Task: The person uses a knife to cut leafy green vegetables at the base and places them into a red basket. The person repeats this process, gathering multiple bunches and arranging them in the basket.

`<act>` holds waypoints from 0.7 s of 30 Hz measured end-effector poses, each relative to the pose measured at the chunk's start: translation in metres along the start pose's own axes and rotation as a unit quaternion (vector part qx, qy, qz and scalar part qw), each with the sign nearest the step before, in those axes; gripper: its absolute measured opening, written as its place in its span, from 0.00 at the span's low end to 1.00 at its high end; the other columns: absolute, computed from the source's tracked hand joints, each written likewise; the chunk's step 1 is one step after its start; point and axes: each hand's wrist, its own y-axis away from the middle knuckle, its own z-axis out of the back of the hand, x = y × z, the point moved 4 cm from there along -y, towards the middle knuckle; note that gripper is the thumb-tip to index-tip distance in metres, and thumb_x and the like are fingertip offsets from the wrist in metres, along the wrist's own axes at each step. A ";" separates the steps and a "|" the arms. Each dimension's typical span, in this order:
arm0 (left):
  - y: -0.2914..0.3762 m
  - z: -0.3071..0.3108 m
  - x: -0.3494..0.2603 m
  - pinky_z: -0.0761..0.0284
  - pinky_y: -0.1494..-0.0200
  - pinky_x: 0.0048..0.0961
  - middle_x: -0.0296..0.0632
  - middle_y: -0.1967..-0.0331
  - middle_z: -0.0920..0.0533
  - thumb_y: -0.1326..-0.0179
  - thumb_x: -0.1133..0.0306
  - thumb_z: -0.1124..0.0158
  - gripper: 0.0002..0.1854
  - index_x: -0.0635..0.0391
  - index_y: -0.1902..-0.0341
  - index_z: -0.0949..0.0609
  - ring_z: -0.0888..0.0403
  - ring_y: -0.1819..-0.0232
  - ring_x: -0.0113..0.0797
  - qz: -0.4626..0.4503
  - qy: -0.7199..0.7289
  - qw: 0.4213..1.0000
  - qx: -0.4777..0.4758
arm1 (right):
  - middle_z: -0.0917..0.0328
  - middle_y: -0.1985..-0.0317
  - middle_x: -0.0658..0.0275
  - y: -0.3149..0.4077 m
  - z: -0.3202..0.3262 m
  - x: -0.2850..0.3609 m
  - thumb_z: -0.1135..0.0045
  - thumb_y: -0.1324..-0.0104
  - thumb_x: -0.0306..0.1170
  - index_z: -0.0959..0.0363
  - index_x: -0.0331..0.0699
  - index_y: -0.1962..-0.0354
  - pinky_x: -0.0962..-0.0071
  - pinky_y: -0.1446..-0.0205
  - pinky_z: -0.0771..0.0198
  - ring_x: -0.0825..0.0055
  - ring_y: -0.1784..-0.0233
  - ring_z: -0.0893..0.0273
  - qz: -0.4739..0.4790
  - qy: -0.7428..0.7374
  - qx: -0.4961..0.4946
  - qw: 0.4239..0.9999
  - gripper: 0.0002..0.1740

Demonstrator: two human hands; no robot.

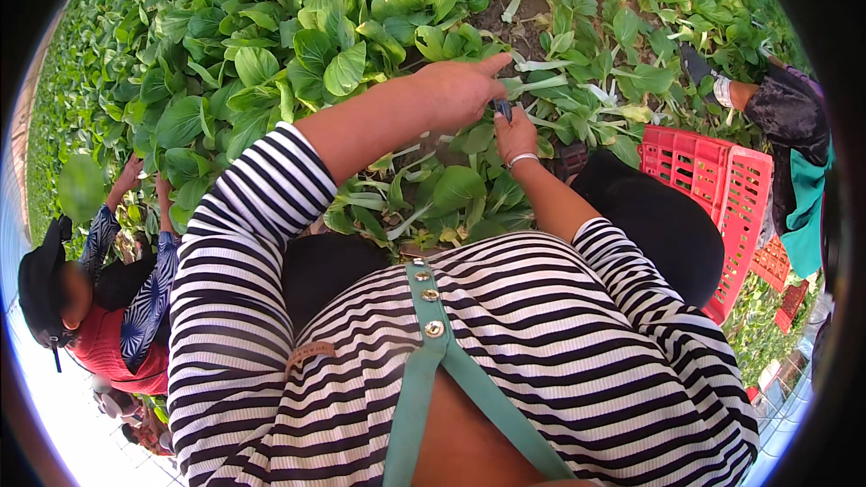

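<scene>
My left hand (463, 91) reaches across the greens from the left, back upward, with one finger stretched out towards the right. Its palm is hidden, so I cannot tell whether it holds anything. Just below it, my right hand (517, 135) grips a small dark handle (502, 108), probably of a knife; its far end is hidden by the left hand. Beside the left fingertips lie cut bok choy (544, 82) with pale stems on leafy ground. More loose bok choy (463, 189) lies between my knees, below both hands.
Rooted bok choy (331, 34) grows densely ahead and left. A red plastic crate (741, 216) stands against my right knee (656, 223). A person in a black cap (40, 284) reaches into the plants at left. Another person's leg (788, 105) is at right.
</scene>
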 end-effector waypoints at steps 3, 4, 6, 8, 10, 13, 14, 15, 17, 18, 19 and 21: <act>-0.047 -0.017 0.049 0.22 0.48 0.42 0.46 0.25 0.44 0.45 0.74 0.42 0.19 0.52 0.47 0.20 0.20 0.46 0.47 0.095 -0.099 0.988 0.070 | 0.22 0.65 0.39 -0.010 -0.018 -0.004 0.46 0.36 0.42 0.29 0.30 0.63 0.51 0.51 0.31 0.38 0.56 0.26 -0.035 0.042 0.035 0.998 0.19; -0.051 -0.028 0.067 0.22 0.48 0.42 0.45 0.25 0.44 0.45 0.74 0.42 0.19 0.51 0.48 0.20 0.21 0.46 0.48 0.141 -0.127 0.978 0.087 | 0.22 0.64 0.39 -0.015 -0.022 -0.001 0.46 0.36 0.43 0.29 0.30 0.63 0.51 0.51 0.31 0.39 0.56 0.25 -0.050 0.019 0.036 0.998 0.20; -0.030 -0.044 0.111 0.24 0.44 0.43 0.45 0.26 0.43 0.46 0.76 0.42 0.21 0.58 0.46 0.22 0.25 0.41 0.49 0.179 -0.126 0.974 0.051 | 0.23 0.68 0.43 -0.022 -0.027 0.005 0.45 0.35 0.42 0.30 0.31 0.64 0.54 0.55 0.30 0.43 0.61 0.24 -0.060 0.008 0.041 0.997 0.19; -0.003 -0.064 0.145 0.30 0.36 0.41 0.47 0.27 0.40 0.46 0.78 0.45 0.25 0.61 0.41 0.26 0.29 0.38 0.52 0.210 -0.078 0.974 0.046 | 0.23 0.70 0.44 -0.025 -0.030 0.013 0.44 0.34 0.41 0.31 0.31 0.66 0.55 0.57 0.30 0.44 0.63 0.24 -0.032 0.051 0.067 0.996 0.18; 0.010 -0.073 0.164 0.33 0.35 0.41 0.48 0.29 0.37 0.46 0.78 0.47 0.26 0.62 0.40 0.26 0.30 0.37 0.52 0.189 -0.051 0.980 -0.019 | 0.22 0.67 0.42 -0.027 -0.035 0.018 0.44 0.35 0.42 0.30 0.31 0.65 0.53 0.55 0.30 0.42 0.60 0.24 -0.007 0.084 0.078 0.993 0.19; 0.014 -0.083 0.170 0.39 0.31 0.42 0.49 0.32 0.33 0.45 0.77 0.49 0.28 0.61 0.36 0.28 0.32 0.35 0.52 0.186 -0.024 0.981 -0.049 | 0.22 0.66 0.41 -0.034 -0.042 0.020 0.44 0.35 0.42 0.30 0.31 0.65 0.53 0.53 0.31 0.39 0.57 0.26 -0.007 0.095 0.067 0.993 0.19; 0.013 -0.085 0.169 0.38 0.32 0.42 0.51 0.33 0.33 0.46 0.78 0.48 0.28 0.63 0.37 0.28 0.32 0.35 0.52 0.188 -0.020 0.981 -0.038 | 0.22 0.71 0.47 -0.036 -0.045 0.022 0.44 0.34 0.40 0.31 0.33 0.64 0.55 0.62 0.28 0.47 0.67 0.22 0.018 0.132 0.059 0.989 0.16; 0.013 -0.085 0.166 0.38 0.32 0.41 0.53 0.33 0.33 0.46 0.78 0.48 0.28 0.64 0.38 0.28 0.32 0.36 0.53 0.187 -0.022 0.981 -0.044 | 0.23 0.73 0.51 -0.040 -0.049 0.019 0.45 0.33 0.40 0.31 0.34 0.64 0.57 0.66 0.29 0.53 0.71 0.23 -0.017 0.087 0.086 0.992 0.15; 0.016 -0.086 0.157 0.39 0.32 0.41 0.53 0.33 0.33 0.47 0.78 0.47 0.28 0.64 0.38 0.28 0.34 0.35 0.53 0.186 -0.042 0.981 -0.043 | 0.26 0.76 0.58 -0.044 -0.054 0.012 0.46 0.32 0.38 0.33 0.36 0.64 0.61 0.76 0.30 0.64 0.79 0.26 -0.121 -0.010 0.138 0.983 0.13; 0.020 -0.084 0.153 0.40 0.31 0.41 0.52 0.33 0.33 0.47 0.78 0.47 0.28 0.64 0.38 0.27 0.35 0.34 0.52 0.184 -0.055 0.980 -0.051 | 0.28 0.77 0.61 -0.045 -0.055 0.013 0.46 0.31 0.38 0.33 0.37 0.64 0.64 0.78 0.32 0.69 0.80 0.28 -0.123 -0.045 0.157 0.979 0.12; 0.023 -0.083 0.149 0.41 0.31 0.42 0.52 0.34 0.33 0.48 0.78 0.46 0.28 0.64 0.38 0.27 0.36 0.34 0.53 0.175 -0.051 0.982 -0.049 | 0.29 0.78 0.63 -0.043 -0.054 0.010 0.46 0.31 0.37 0.34 0.38 0.64 0.67 0.81 0.33 0.73 0.82 0.31 -0.161 -0.084 0.174 0.968 0.11; 0.028 -0.081 0.141 0.42 0.31 0.42 0.52 0.35 0.33 0.49 0.78 0.45 0.29 0.65 0.39 0.27 0.37 0.34 0.53 0.159 -0.042 0.985 -0.045 | 0.30 0.78 0.63 -0.035 -0.052 0.009 0.46 0.31 0.37 0.34 0.37 0.63 0.68 0.83 0.34 0.76 0.83 0.32 -0.192 -0.100 0.221 0.951 0.12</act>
